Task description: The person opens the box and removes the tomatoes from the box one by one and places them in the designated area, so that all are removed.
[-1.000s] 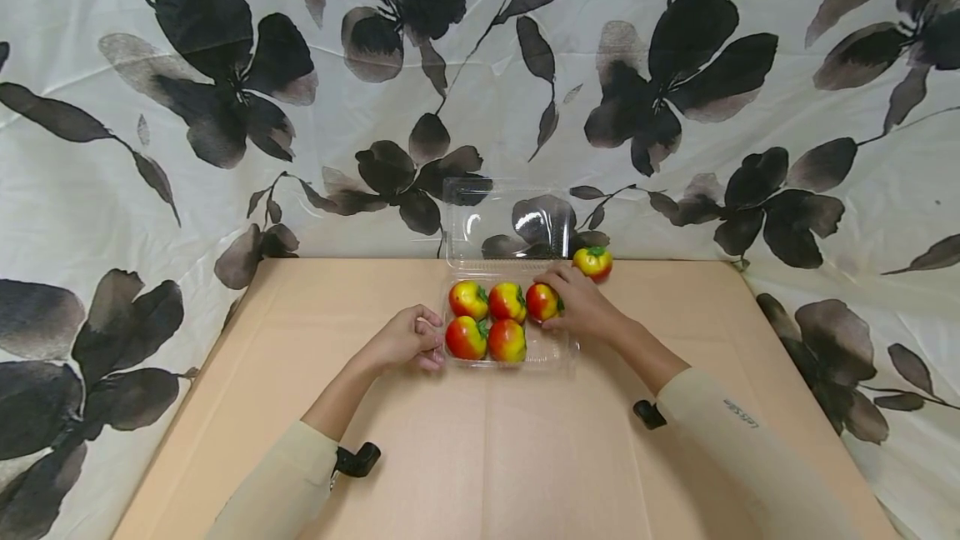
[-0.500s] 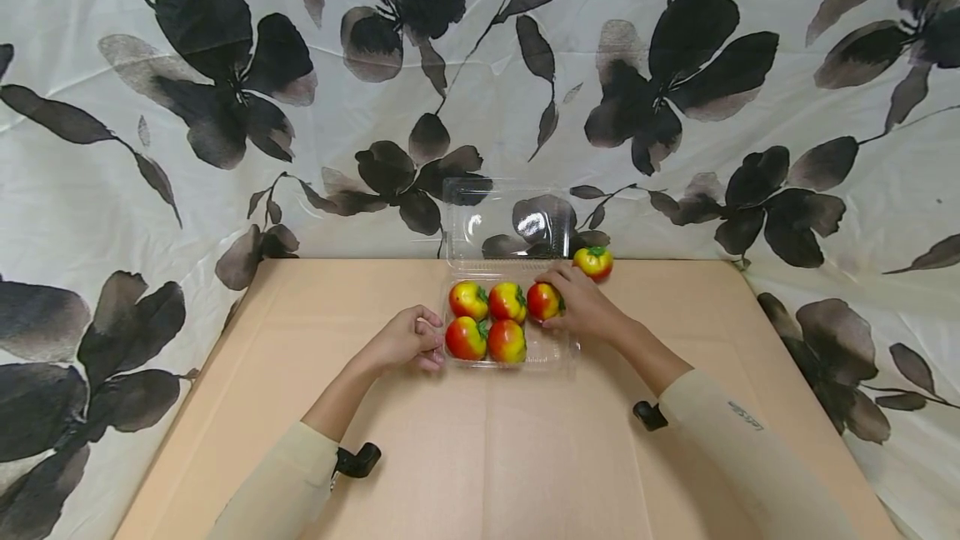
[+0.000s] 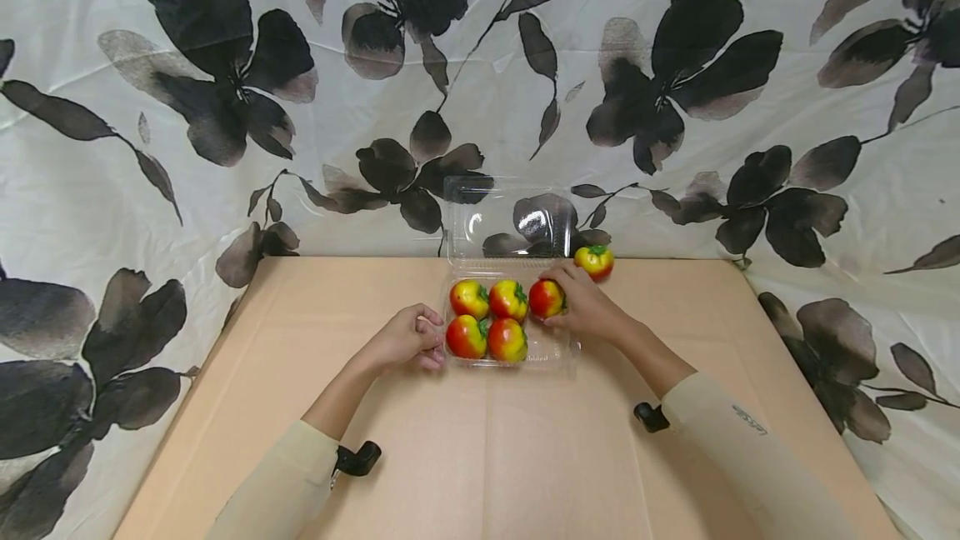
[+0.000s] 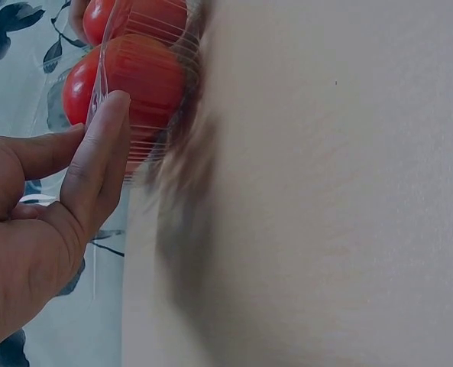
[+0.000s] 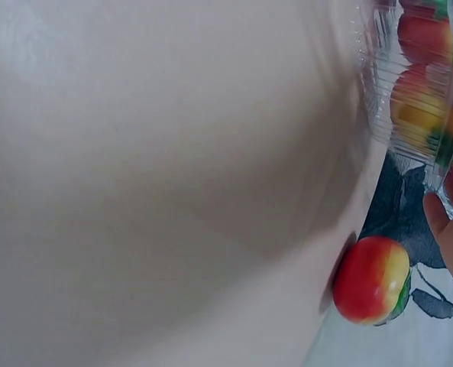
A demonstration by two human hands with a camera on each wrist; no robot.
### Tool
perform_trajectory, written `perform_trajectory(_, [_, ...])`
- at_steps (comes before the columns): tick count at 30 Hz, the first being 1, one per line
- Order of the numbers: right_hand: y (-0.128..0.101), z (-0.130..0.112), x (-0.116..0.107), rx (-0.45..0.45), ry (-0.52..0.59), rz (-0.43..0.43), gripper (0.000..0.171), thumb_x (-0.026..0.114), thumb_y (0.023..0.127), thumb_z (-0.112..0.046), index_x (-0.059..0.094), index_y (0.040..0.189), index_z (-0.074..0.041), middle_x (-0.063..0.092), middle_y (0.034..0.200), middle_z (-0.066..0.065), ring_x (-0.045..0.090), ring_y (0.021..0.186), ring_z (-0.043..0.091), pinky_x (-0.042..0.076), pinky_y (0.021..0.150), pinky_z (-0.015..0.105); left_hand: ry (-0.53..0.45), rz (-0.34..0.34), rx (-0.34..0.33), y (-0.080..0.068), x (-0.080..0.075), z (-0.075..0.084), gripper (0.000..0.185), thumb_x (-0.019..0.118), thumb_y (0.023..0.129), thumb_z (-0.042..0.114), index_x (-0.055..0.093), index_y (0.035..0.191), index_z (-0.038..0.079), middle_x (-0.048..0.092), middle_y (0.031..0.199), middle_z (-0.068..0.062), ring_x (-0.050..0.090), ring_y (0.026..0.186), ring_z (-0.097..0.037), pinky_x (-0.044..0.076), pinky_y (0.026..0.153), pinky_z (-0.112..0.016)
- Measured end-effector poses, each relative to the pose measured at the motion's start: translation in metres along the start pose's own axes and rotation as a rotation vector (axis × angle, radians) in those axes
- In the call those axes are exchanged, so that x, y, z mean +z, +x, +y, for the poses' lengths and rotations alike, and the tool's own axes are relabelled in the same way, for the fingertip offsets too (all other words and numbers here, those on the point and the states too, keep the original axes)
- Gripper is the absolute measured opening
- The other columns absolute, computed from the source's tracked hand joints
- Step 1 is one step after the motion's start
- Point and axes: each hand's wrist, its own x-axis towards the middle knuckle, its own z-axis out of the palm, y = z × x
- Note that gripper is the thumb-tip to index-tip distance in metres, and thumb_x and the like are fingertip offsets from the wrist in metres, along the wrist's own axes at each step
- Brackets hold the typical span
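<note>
White cloth printed with dark flowers [image 3: 225, 107] is hung behind and beside a tan table [image 3: 480, 457]; a clear plastic box [image 3: 551, 352] is set at the table's far middle, its lid [image 3: 510, 219] stood open against the cloth. Five red-and-yellow fruits are seen in the box: three in the back row, two in the front. The right hand [image 3: 588, 307] is laid at the box's right side, its fingers curled round the back-right fruit [image 3: 545, 298], which is held inside the box; a sixth fruit [image 3: 594, 262] is left on the table just behind that hand, outside the box, near the lid's right corner. The left hand [image 3: 405, 340] is rested against the box's left wall, nothing grasped, a straight finger [image 4: 100, 153] pressed on the ribbed plastic beside the front-left fruit [image 3: 466, 337]; beige sleeves [image 3: 277, 490] are worn on both arms.
</note>
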Motion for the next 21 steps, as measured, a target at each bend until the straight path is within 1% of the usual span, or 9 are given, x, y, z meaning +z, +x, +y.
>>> perform_trajectory(7, [-0.001,0.0005,0.0005,0.013,0.064,0.009,0.074,0.09,0.077,-0.01,0.049,0.138,-0.002,0.046,0.148,0.018,0.041,0.138,0.039,0.043,0.116,0.06,0.002,0.005,-0.006,-0.0006,0.0003,0.0016,0.028,0.056,0.1,-0.009,0.041,0.124,-0.01,0.066,0.082,-0.016,0.072,0.067,-0.023,0.067,0.067,-0.041])
perform_trajectory(15, [-0.0011,0.002,-0.0003,0.014,0.134,0.039,0.072,0.088,0.078,-0.008,0.049,0.137,-0.002,0.05,0.145,0.016,0.047,0.134,0.038,0.046,0.115,0.058,0.011,0.005,-0.005,-0.0021,0.0005,0.0019,0.028,0.055,0.1,-0.009,0.042,0.124,-0.01,0.067,0.082,-0.016,0.073,0.068,-0.023,0.067,0.067,-0.04])
perform_trajectory(18, [-0.0015,0.0021,-0.0008,0.014,0.134,0.039,0.071,0.088,0.078,-0.009,0.049,0.137,-0.004,0.05,0.145,0.014,0.046,0.134,0.037,0.046,0.115,0.058,0.011,0.007,-0.006,-0.0019,0.0005,0.0013,0.028,0.056,0.1,-0.009,0.042,0.124,-0.01,0.067,0.083,-0.016,0.073,0.068,-0.024,0.067,0.067,-0.042])
perform_trajectory(21, [-0.0018,0.0022,-0.0004,0.001,0.121,0.039,0.071,0.088,0.078,-0.009,0.049,0.138,-0.004,0.051,0.145,0.015,0.046,0.134,0.038,0.045,0.114,0.06,0.013,0.008,-0.006,-0.0009,0.0005,0.0006,0.029,0.056,0.1,-0.009,0.041,0.124,-0.01,0.067,0.083,-0.017,0.073,0.069,-0.023,0.067,0.069,-0.044])
